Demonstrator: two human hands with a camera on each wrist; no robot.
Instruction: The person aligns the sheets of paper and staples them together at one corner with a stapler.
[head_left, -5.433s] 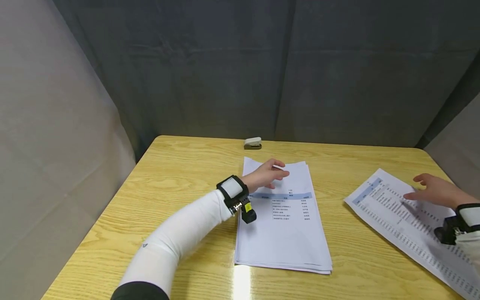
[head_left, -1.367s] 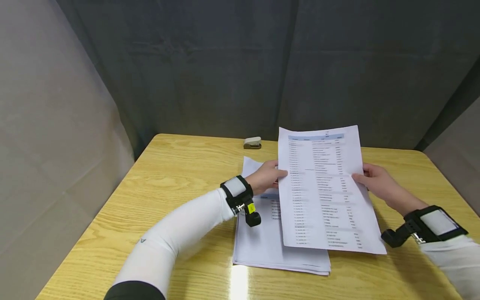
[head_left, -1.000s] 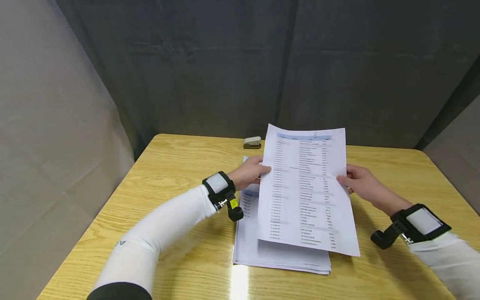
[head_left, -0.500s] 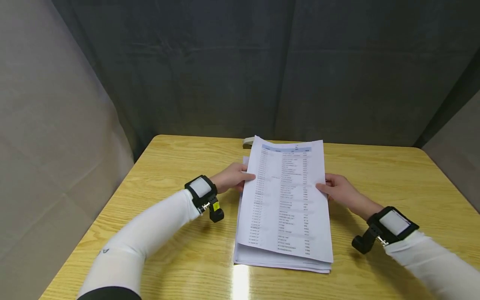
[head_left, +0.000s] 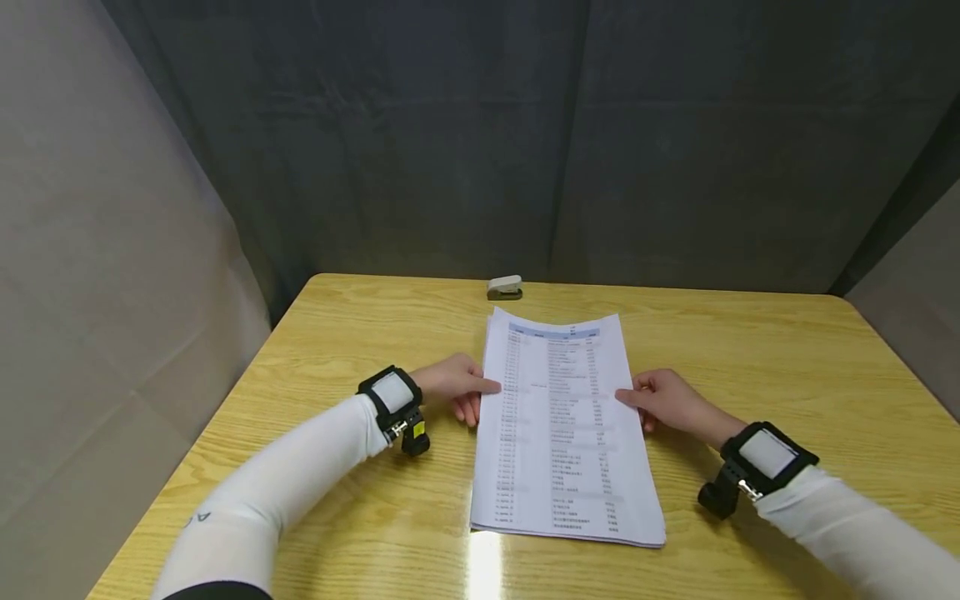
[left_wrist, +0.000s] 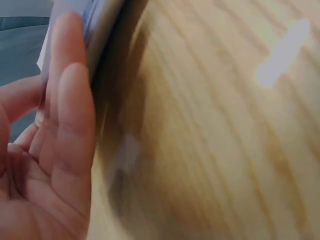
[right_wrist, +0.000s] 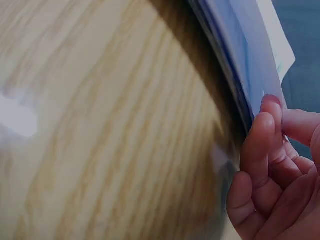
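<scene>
A stack of paper point(head_left: 564, 433) lies flat on the counter point(head_left: 337, 333) between the two hands, its long edges running away from the person. The sheets are thin, white and rectangular; the top one carries a printed table with a pale blue header band at its far end and rows of small dark text too fine to read. The sheet edges at the near corner are slightly fanned rather than flush.

The left hand point(head_left: 453, 387) rests at the stack's left edge, thumb lying on top of the paper and fingers loosely bent beside it on the wood. In the left wrist view the fingers point(left_wrist: 70, 115) lie nearly straight against the side of the stack point(left_wrist: 100, 35), though that picture is blurred. The right hand point(head_left: 663, 400) sits at the right edge in the same way, thumb on the top sheet. The right wrist view shows curled fingertips point(right_wrist: 262, 135) touching the layered blue-white edges of the stack point(right_wrist: 240, 60); whether they pinch any sheets cannot be told.

The counter is light yellow wood-grain laminate, glossy, with a bright glare patch just near of the stack and rounded corners. Beyond the stack, well apart from both hands, sits a small stapler point(head_left: 505, 287), beige on a dark base. Both forearms wear white sleeves with black wrist straps; the near part of each arm is cut off by the frame.
</scene>
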